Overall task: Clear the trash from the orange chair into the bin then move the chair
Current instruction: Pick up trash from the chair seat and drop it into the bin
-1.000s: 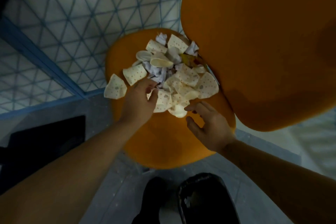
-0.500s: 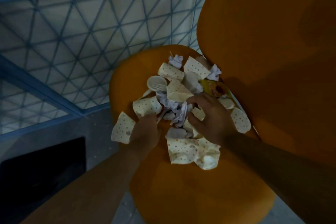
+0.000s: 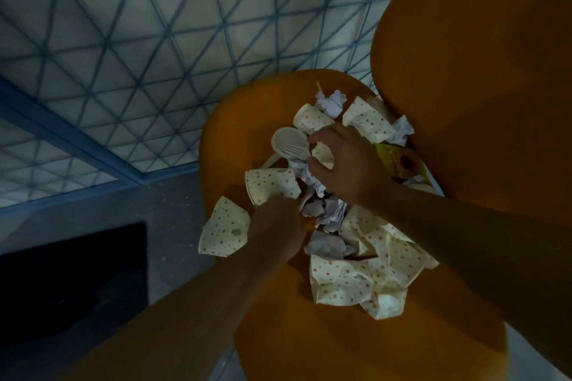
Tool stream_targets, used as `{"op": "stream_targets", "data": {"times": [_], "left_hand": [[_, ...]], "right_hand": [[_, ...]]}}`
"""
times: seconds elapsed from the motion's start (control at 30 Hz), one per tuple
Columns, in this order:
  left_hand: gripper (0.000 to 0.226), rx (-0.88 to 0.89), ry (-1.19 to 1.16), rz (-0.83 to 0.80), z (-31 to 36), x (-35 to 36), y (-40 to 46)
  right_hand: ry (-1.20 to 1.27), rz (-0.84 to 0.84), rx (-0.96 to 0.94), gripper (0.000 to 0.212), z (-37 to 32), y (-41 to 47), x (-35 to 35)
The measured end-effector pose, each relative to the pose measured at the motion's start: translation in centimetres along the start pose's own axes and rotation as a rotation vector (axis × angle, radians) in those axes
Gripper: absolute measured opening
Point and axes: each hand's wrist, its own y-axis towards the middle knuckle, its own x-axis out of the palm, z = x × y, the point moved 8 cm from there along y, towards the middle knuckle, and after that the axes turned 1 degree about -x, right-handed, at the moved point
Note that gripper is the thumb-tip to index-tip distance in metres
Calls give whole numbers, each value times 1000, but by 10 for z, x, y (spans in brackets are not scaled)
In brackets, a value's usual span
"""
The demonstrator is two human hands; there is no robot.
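— Two hands work the heap on the moulded orange plastic chair [image 3: 278, 334]: crushed dotted paper cups [image 3: 356, 281], crumpled white paper [image 3: 328, 223].

— Best approach?

— Scoop armfuls inward, not single pieces. Right hand [image 3: 343, 164], fingers apart, curls over a white plastic fork [image 3: 288, 151], lying diagonally, tines toward it. Left hand [image 3: 275, 226] touches a cup; its fingers are hidden.

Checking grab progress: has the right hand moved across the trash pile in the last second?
Yes. The right hand moved from the orange chair seat's front edge toward its backrest.
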Motion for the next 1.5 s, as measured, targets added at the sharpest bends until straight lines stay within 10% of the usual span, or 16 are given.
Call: {"op": "stream_targets", "data": {"times": [0.33,1.23,1.5], "left_hand": [[31,206,-113,228,-1,-39,-5],[22,386,-469,478,55,-90,-89],[15,413,-450,710,94,-101,-191]], "right_hand": [[-109,-449,156,41,22,53,79],[230,397,17,37,-13,-36,-101],[274,352,-95,50,-59,-172,-145]]}}
